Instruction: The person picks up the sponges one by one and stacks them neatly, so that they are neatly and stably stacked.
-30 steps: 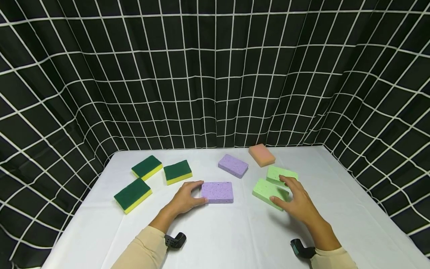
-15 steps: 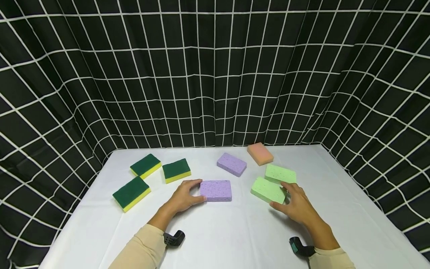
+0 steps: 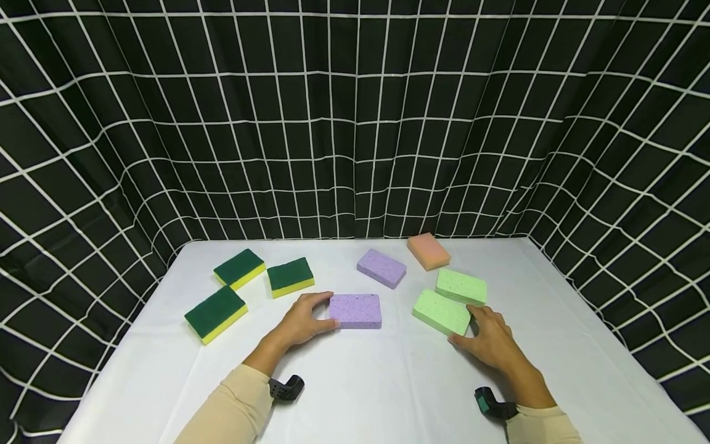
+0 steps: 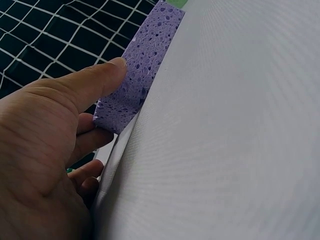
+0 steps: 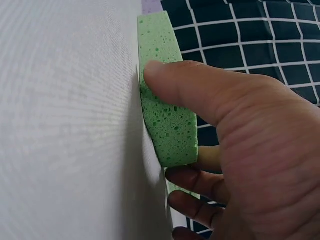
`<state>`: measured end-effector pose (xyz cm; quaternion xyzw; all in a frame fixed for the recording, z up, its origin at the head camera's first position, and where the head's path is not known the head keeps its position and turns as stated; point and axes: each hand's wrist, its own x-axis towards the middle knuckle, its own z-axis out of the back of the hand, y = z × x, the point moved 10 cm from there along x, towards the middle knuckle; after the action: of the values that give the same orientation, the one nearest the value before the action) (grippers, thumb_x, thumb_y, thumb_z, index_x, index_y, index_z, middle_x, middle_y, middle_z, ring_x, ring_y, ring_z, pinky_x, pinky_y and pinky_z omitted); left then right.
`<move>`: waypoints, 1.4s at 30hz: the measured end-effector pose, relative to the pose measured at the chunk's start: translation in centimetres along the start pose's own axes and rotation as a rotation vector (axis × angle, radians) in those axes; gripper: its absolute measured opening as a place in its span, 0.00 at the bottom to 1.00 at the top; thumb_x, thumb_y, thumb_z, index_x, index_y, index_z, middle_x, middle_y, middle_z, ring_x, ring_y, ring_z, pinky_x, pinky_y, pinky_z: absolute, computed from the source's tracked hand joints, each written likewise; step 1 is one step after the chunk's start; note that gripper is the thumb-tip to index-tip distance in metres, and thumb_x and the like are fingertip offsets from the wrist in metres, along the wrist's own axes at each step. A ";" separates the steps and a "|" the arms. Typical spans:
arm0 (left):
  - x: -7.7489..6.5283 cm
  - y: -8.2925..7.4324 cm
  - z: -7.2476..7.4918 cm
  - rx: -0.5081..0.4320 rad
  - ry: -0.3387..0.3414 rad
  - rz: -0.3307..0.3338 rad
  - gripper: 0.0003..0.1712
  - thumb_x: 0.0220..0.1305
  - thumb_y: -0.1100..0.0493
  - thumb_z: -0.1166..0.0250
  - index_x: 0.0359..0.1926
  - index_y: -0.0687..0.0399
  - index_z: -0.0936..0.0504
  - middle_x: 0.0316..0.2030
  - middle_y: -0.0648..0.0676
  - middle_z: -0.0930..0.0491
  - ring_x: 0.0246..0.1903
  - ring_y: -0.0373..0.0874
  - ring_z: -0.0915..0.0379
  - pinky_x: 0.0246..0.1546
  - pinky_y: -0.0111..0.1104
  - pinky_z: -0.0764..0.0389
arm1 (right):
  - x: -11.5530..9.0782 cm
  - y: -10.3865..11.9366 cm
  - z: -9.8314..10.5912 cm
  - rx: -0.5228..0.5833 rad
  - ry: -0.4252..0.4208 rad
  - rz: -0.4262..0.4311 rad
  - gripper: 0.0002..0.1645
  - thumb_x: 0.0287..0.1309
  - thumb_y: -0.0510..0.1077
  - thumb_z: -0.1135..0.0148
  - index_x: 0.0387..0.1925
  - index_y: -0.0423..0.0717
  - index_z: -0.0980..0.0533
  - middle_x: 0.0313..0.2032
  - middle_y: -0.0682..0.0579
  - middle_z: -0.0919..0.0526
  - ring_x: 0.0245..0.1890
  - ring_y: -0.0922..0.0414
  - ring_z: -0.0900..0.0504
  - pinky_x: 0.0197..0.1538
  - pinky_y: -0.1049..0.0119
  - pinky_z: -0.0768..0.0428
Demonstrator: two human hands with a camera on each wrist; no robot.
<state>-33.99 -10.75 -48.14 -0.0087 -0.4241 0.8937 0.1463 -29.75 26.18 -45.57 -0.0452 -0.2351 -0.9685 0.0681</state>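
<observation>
My left hand (image 3: 302,319) holds the left end of a purple sponge (image 3: 356,311) lying flat on the white cloth. In the left wrist view the thumb lies on the near side of that purple sponge (image 4: 152,45). My right hand (image 3: 490,338) grips the right end of the nearer light green sponge (image 3: 440,312), thumb on its near side and fingertips at its far side. The right wrist view shows the thumb pressed to this green sponge (image 5: 167,125). A second light green sponge (image 3: 461,286) lies just behind it.
Farther back lie another purple sponge (image 3: 381,268) and an orange sponge (image 3: 429,251). At the left are three green-and-yellow scrub sponges, one nearest (image 3: 216,313), one behind (image 3: 240,269) and one to its right (image 3: 291,277). A black curtain with white grid lines (image 3: 355,123) surrounds the table.
My right hand has come down from above the green sponges to grip the right end of the nearer one. My left hand has stayed at the purple sponge.
</observation>
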 end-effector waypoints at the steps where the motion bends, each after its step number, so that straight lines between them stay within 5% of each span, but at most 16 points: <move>1: 0.0 0.0 0.1 -0.003 0.000 0.002 0.40 0.50 0.50 0.24 0.64 0.50 0.26 0.61 0.59 0.30 0.63 0.55 0.40 0.63 0.49 0.41 | 0.0 0.1 0.2 0.001 -0.004 0.001 0.54 0.47 0.61 0.28 0.62 0.25 0.36 0.59 0.25 0.36 0.58 0.29 0.38 0.54 0.31 0.39; 6: 0.0 -0.2 0.1 -0.004 0.008 -0.007 0.40 0.51 0.50 0.24 0.65 0.52 0.27 0.62 0.60 0.31 0.64 0.56 0.40 0.63 0.51 0.41 | -0.1 0.3 1.1 0.046 -0.026 -0.024 0.52 0.48 0.59 0.26 0.62 0.27 0.36 0.58 0.26 0.34 0.58 0.30 0.36 0.54 0.35 0.34; 16: -0.2 -0.1 0.2 -0.001 0.011 -0.001 0.40 0.51 0.49 0.25 0.65 0.52 0.26 0.62 0.59 0.31 0.64 0.56 0.41 0.63 0.50 0.41 | -0.2 0.6 3.2 0.164 -0.085 -0.024 0.49 0.49 0.57 0.27 0.64 0.33 0.35 0.46 0.37 0.20 0.46 0.39 0.22 0.40 0.50 0.23; 21: -0.1 -0.2 0.1 -0.003 0.016 -0.012 0.40 0.51 0.48 0.25 0.65 0.52 0.27 0.62 0.59 0.31 0.64 0.55 0.41 0.63 0.49 0.41 | -0.6 1.6 5.6 0.205 -0.165 0.052 0.45 0.49 0.51 0.26 0.63 0.35 0.33 0.45 0.38 0.20 0.45 0.42 0.22 0.44 0.48 0.24; 29: -0.1 -0.1 0.2 -0.011 0.007 -0.003 0.40 0.51 0.47 0.25 0.65 0.50 0.27 0.62 0.59 0.32 0.64 0.56 0.41 0.63 0.50 0.41 | -0.8 4.9 9.3 0.226 -0.224 0.182 0.43 0.49 0.46 0.24 0.64 0.39 0.32 0.49 0.44 0.21 0.45 0.50 0.26 0.45 0.62 0.27; 39: -0.3 -0.2 0.1 -0.020 0.006 -0.003 0.40 0.51 0.47 0.25 0.65 0.51 0.27 0.62 0.60 0.32 0.64 0.56 0.41 0.62 0.51 0.41 | -0.9 7.9 11.2 0.262 -0.249 0.337 0.46 0.44 0.36 0.24 0.66 0.44 0.33 0.53 0.50 0.24 0.46 0.64 0.28 0.47 0.75 0.30; 42: -0.3 -0.2 0.2 -0.015 0.006 -0.007 0.40 0.51 0.47 0.25 0.65 0.51 0.27 0.62 0.59 0.31 0.64 0.56 0.41 0.62 0.51 0.40 | -1.3 9.7 12.0 0.287 -0.254 0.370 0.45 0.42 0.31 0.25 0.65 0.38 0.33 0.53 0.46 0.24 0.46 0.65 0.28 0.47 0.77 0.31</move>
<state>-33.70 -10.82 -47.86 -0.0109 -0.4302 0.8901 0.1504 -26.33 23.36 -30.78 -0.1984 -0.3644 -0.8830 0.2195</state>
